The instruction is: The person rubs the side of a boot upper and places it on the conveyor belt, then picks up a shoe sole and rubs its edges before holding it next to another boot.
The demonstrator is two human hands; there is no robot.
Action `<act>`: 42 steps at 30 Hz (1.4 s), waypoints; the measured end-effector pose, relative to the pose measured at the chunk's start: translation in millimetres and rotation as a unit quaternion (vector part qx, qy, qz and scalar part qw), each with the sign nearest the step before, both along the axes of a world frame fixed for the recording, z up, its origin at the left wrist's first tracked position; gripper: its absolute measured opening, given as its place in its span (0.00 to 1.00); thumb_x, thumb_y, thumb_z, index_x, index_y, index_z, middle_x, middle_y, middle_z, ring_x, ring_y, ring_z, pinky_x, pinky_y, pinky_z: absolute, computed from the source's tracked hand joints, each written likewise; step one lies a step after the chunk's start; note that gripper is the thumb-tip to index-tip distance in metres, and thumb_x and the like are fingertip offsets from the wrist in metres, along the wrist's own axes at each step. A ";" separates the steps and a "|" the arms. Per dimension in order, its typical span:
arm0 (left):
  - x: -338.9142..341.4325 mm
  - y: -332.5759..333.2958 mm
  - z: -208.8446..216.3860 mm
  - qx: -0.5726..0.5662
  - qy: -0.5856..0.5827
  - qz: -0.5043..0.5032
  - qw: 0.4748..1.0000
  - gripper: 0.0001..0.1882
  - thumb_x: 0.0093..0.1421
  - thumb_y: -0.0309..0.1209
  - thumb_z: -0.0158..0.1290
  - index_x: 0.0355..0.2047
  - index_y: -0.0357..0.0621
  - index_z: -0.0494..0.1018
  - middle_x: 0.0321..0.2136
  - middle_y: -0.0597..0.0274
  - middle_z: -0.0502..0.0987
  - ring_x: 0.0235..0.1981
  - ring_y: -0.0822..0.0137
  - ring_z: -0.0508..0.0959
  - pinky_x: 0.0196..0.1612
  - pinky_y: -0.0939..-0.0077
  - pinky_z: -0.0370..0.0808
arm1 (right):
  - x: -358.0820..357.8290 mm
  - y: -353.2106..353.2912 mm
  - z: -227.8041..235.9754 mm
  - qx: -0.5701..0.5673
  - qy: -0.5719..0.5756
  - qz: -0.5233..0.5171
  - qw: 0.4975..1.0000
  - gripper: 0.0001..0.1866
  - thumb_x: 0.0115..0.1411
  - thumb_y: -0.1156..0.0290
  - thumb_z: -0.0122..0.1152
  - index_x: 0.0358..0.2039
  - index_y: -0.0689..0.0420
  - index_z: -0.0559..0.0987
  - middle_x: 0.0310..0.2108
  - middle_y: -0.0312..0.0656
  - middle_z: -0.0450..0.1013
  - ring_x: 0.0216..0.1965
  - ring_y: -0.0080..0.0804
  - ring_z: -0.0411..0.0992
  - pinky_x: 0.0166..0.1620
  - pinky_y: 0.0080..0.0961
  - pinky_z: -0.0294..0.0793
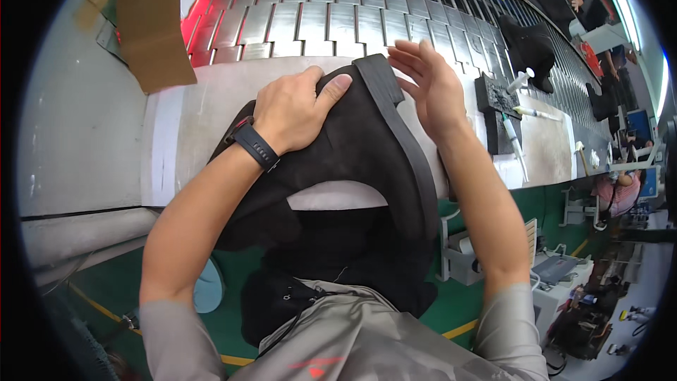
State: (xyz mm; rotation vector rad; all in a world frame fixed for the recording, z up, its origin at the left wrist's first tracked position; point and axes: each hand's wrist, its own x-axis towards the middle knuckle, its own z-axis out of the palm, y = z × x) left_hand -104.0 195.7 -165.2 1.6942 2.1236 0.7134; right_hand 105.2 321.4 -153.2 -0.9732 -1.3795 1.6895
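Sole (pixel 417 162) appears seated on boot (pixel 345 144), remaining work indeterminate; left hand (pixel 293 109) grasps boot, right hand (pixel 438 92) is released beside heel (pixel 379 79).

A pale workbench (pixel 201 109) runs beside the slatted conveyor (pixel 338 25), which carries dark boots (pixel 529 49). On the bench, near this conveyor, are a black block (pixel 496 95) and syringes (pixel 515 144).

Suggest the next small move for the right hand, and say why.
Perhaps close the right hand on the black block heel of the dark matte boot: it is open beside that heel, while only the left hand clearly grips the boot.
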 end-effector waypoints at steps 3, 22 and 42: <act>1.1 -4.5 -3.1 0.019 -0.010 0.000 1.000 0.35 0.76 0.62 0.45 0.43 0.37 0.81 0.31 0.36 0.83 0.38 0.34 0.83 0.43 0.44 0.76 | -34.1 13.5 8.5 -0.056 0.029 0.167 0.984 0.34 0.78 0.45 0.45 0.59 0.66 0.81 0.54 0.52 0.82 0.58 0.39 0.78 0.63 0.35 0.75; -2.5 0.0 -7.0 0.055 -0.011 0.023 0.998 0.33 0.76 0.58 0.47 0.33 0.38 0.78 0.25 0.38 0.80 0.35 0.34 0.81 0.39 0.45 0.74 | 10.8 -36.5 34.2 0.190 -0.282 0.055 0.939 0.34 0.68 0.53 0.66 0.61 0.72 0.78 0.56 0.60 0.80 0.59 0.45 0.79 0.63 0.35 0.76; -12.2 7.9 -17.2 0.079 -0.031 -0.028 0.996 0.37 0.78 0.60 0.43 0.54 0.33 0.81 0.49 0.35 0.84 0.54 0.40 0.82 0.58 0.59 0.74 | 116.9 -205.0 -19.7 0.111 -0.065 0.005 0.992 0.55 0.56 0.69 0.79 0.78 0.70 0.57 0.71 0.58 0.67 0.73 0.43 0.66 0.75 0.35 0.61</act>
